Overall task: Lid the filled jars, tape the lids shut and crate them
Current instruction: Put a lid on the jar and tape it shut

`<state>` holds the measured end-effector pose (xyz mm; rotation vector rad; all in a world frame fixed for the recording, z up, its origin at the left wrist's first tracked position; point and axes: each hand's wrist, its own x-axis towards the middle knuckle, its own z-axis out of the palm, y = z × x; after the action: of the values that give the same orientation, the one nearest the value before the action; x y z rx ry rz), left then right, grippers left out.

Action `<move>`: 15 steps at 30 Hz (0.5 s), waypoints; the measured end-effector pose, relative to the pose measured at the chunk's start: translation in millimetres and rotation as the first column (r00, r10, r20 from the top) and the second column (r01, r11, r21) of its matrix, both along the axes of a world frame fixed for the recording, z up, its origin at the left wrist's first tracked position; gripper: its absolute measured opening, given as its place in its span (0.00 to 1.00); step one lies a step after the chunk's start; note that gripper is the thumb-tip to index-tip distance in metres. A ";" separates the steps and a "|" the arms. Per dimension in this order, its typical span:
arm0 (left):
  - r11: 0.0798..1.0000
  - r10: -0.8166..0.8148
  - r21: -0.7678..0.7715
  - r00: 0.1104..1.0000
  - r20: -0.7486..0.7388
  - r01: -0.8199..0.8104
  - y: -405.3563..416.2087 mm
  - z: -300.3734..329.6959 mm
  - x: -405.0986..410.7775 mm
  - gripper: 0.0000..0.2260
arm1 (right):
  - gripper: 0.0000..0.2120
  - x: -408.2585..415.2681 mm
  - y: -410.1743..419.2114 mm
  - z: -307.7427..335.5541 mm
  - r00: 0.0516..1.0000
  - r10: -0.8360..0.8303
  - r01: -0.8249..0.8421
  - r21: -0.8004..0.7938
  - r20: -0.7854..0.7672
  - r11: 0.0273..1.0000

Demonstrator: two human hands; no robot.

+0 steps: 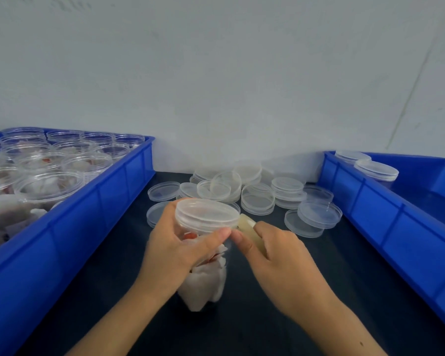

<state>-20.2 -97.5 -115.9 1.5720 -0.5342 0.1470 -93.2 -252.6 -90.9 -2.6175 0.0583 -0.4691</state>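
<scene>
Taping step, by the look of it. Jar [203, 255] sits dead centre on the dark table [306, 278], lid [206, 211] already on. Left hand [170, 250] wraps the jar's neck, thumb pressed at the lid rim. Right hand [280, 250] grips a tape roll [249, 228] at the jar's 3 o'clock, fingertip meeting the left thumb at the rim; tape end itself too clear to see.

Next, my read: anchor the tape end on the lid seam, then turn the jar or run the roll around it, keeping tension.

Containers:
- Left crate [62, 227], 9 o'clock: open jars stuffed with white packets and red bits, no lids.
- Right crate [396, 227], 3 o'clock: two lidded jars [376, 170] in its far corner.
- Loose lids [257, 194] piled at 12 o'clock, some stacked.
</scene>
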 end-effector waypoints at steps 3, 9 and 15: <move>0.999 -0.035 -0.031 0.999 -0.041 0.034 2.9 0.2 6.7 0.26 | 0.28 -1.8 -7.1 6.3 0.998 0.064 -0.063 -0.028 0.013 0.998; 0.993 -0.120 -0.026 0.991 -0.053 0.119 8.1 -1.3 15.0 0.31 | 0.23 -3.8 -21.9 15.1 0.996 0.092 -0.091 -0.096 0.006 0.991; 0.973 -0.227 -0.052 0.969 -0.096 0.223 6.1 -1.5 14.1 0.27 | 0.26 -0.6 -29.1 13.7 0.997 0.068 -0.072 -0.173 -0.029 0.982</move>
<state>-6.0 -91.4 -117.4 1.4589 -0.6212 -0.0933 -93.8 -281.7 -77.2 -2.7851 -0.0704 -0.4371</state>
